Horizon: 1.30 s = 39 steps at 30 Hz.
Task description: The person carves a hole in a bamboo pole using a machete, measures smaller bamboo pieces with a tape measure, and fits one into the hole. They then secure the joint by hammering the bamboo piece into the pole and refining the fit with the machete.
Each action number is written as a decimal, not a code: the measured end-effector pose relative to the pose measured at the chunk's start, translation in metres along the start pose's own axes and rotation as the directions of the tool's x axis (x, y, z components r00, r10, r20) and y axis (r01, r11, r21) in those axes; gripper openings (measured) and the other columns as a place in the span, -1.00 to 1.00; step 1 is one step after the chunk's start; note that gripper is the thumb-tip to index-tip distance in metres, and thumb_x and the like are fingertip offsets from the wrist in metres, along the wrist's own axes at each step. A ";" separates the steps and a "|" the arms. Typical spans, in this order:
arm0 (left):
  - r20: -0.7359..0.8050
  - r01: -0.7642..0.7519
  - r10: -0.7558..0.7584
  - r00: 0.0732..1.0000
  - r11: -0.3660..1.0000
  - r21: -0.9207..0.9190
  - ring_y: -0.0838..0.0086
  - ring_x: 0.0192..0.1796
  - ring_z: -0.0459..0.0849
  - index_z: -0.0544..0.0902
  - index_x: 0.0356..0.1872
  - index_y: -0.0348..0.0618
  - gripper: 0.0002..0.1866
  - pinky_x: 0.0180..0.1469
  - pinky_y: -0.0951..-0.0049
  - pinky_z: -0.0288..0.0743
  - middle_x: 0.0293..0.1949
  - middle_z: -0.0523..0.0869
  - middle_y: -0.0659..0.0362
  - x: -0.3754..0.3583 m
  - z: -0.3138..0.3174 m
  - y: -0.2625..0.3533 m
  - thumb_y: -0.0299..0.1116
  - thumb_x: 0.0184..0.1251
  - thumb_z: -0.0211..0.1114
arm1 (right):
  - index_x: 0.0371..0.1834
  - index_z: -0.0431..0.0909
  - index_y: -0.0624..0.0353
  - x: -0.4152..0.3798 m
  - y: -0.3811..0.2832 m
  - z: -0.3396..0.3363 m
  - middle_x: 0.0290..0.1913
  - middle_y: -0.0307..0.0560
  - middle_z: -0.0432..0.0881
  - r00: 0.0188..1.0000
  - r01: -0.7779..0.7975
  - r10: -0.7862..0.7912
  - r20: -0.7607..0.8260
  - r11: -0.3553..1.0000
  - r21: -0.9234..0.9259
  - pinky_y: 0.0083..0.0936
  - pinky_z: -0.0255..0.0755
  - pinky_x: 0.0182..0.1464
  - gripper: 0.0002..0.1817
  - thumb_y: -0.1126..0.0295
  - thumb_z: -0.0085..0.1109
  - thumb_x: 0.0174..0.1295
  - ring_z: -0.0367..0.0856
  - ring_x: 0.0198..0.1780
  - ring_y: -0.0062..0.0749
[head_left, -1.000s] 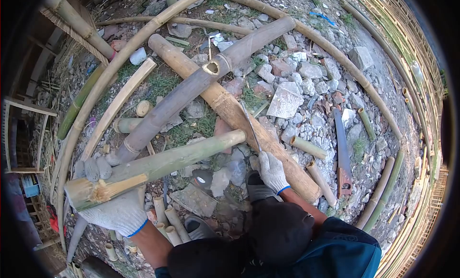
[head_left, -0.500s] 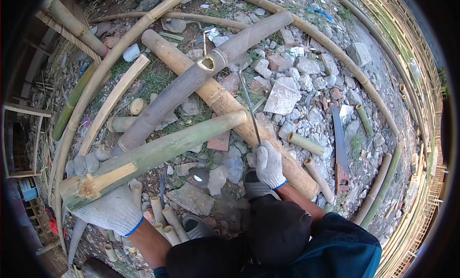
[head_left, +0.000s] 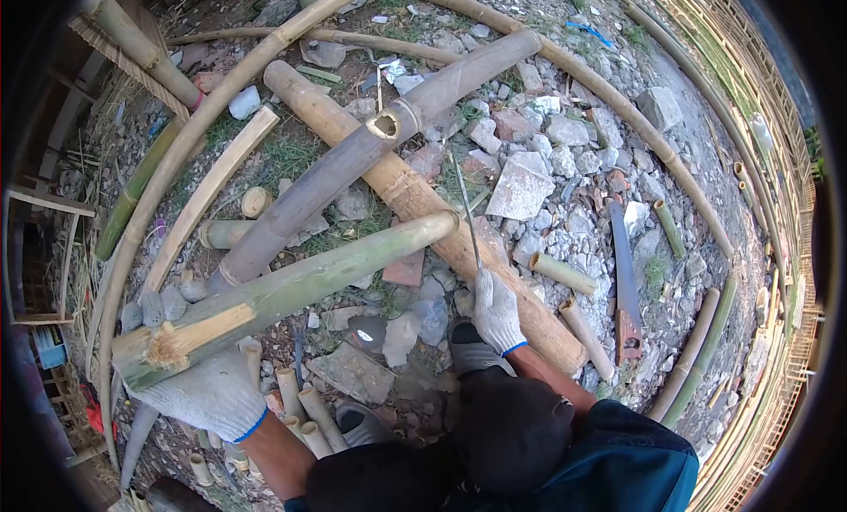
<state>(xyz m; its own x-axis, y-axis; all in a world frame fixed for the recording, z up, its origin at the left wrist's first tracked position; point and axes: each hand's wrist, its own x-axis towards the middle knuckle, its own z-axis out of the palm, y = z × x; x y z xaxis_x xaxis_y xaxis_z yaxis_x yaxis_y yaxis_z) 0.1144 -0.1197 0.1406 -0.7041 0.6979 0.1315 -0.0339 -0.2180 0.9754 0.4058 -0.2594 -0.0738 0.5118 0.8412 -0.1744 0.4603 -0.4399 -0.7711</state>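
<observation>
Rubble-strewn ground [head_left: 415, 397] spreads under everything, and across it lies a thick tan bamboo trunk [head_left: 423, 199], with a dark bamboo pole [head_left: 309, 194] crossing over it. The green bamboo pole [head_left: 322, 260] slants from lower left toward the middle, its far end over the trunk; whether it presses there is hard to tell. It would sit best bedded firmly on that trunk, so it cannot roll under a stroke. A handsaw [head_left: 625, 265] lies on the stones to the right. A thin-bladed tool [head_left: 464, 199] points away from the body, just beside the pole's far end; contact cannot be made out. A low blade angle and short, light strokes should spare the wall of the pole. The gloved left hand [head_left: 207, 388] is curled around the pole's near end, fingers over its far side; those fingers are best kept out of the blade's line. The gloved right hand [head_left: 497, 311] is closed on the tool's handle, and a relaxed wrist should help control. Smallest is the pale stripped patch [head_left: 212, 325] on the green pole, rough at its near end
</observation>
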 end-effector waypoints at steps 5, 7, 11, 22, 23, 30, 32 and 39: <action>0.289 0.132 -0.047 0.956 0.951 -0.280 0.07 0.40 0.60 0.35 0.51 -0.26 -0.46 0.53 -0.14 0.47 0.41 0.56 -0.12 0.010 -0.027 -0.006 -0.12 0.73 0.00 | -0.21 0.58 0.22 0.000 -0.010 -0.003 -0.44 0.07 0.55 0.976 0.217 -0.213 -0.048 0.971 0.101 -0.13 0.47 -0.30 -0.55 0.19 -0.25 0.72 0.63 -0.36 0.04; 0.469 0.229 0.018 0.883 0.856 -0.464 0.11 0.39 0.62 0.34 0.50 -0.29 -0.47 0.51 -0.08 0.51 0.38 0.58 -0.12 0.014 -0.035 -0.009 -0.23 0.68 0.13 | -0.21 0.58 0.23 0.006 0.008 0.019 -0.42 0.08 0.58 0.999 -0.019 0.015 0.037 0.995 0.098 -0.11 0.46 -0.30 -0.54 0.17 -0.24 0.72 0.63 -0.36 0.05; 0.389 0.303 -0.101 0.916 0.811 -0.501 0.19 0.39 0.62 0.33 0.49 -0.32 -0.41 0.49 0.00 0.56 0.39 0.57 -0.11 -0.003 -0.018 0.014 -0.39 0.56 0.31 | -0.10 0.58 0.23 0.005 -0.008 0.008 -0.31 0.30 0.65 0.999 0.021 -0.024 0.026 0.993 0.114 0.10 0.47 -0.14 -0.57 0.10 -0.15 0.72 0.65 -0.20 0.37; 0.262 -0.279 0.189 0.946 0.887 0.368 0.15 0.34 0.66 0.35 0.46 -0.32 -0.48 0.31 0.05 0.74 0.48 0.48 -0.08 -0.001 -0.019 0.001 -0.48 0.58 0.26 | -0.14 0.55 0.24 -0.001 -0.014 -0.002 -0.28 0.39 0.63 0.996 0.083 -0.087 0.031 0.990 0.114 0.16 0.45 -0.10 -0.53 0.06 -0.15 0.72 0.63 -0.12 0.48; 0.314 -0.299 0.193 0.930 0.894 0.335 0.13 0.34 0.66 0.35 0.46 -0.32 -0.48 0.32 0.03 0.73 0.47 0.49 -0.08 0.005 -0.031 -0.007 -0.48 0.59 0.26 | -0.15 0.55 0.24 0.001 -0.011 0.002 -0.30 0.38 0.63 0.990 0.135 -0.139 0.029 0.985 0.111 0.14 0.46 -0.11 -0.53 0.06 -0.16 0.72 0.63 -0.13 0.47; 0.470 -0.190 0.159 0.868 0.982 0.019 0.25 0.29 0.71 0.36 0.45 -0.38 -0.48 0.39 0.16 0.67 0.40 0.60 -0.08 0.006 -0.032 -0.001 -0.51 0.56 0.26 | -0.15 0.56 0.24 -0.004 0.009 0.005 -0.33 0.12 0.60 0.987 0.148 -0.153 0.051 0.985 0.083 -0.07 0.47 -0.15 -0.52 0.08 -0.21 0.74 0.63 -0.28 0.01; 0.444 -0.435 0.230 0.866 0.784 0.443 0.28 0.29 0.71 0.36 0.44 -0.40 -0.47 0.39 0.21 0.67 0.41 0.59 -0.09 0.008 -0.034 -0.003 -0.52 0.55 0.28 | -0.17 0.55 0.21 0.004 0.009 0.010 -0.43 0.04 0.58 0.957 0.289 -0.287 -0.030 0.953 0.089 -0.18 0.45 -0.31 -0.51 0.06 -0.21 0.75 0.59 -0.43 -0.15; 0.253 0.230 -0.143 0.957 0.905 -0.358 0.23 0.43 0.61 0.30 0.55 -0.30 -0.40 0.47 0.10 0.55 0.50 0.52 -0.10 0.004 -0.037 0.000 -0.34 0.60 0.21 | -0.17 0.52 0.21 0.000 0.006 0.008 -0.60 -0.20 0.48 0.992 -0.045 0.002 0.127 0.940 0.337 -0.44 0.34 -0.55 -0.44 -0.06 -0.25 0.75 0.41 -0.65 -0.48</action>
<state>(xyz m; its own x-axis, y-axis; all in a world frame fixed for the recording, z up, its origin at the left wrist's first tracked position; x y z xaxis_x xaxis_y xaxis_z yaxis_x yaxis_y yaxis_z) 0.0848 -0.1420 0.1343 -0.4890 0.8717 0.0309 -0.4468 -0.2808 0.8495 0.4028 -0.2597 -0.0827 0.4166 0.8734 -0.2521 0.1654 -0.3455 -0.9237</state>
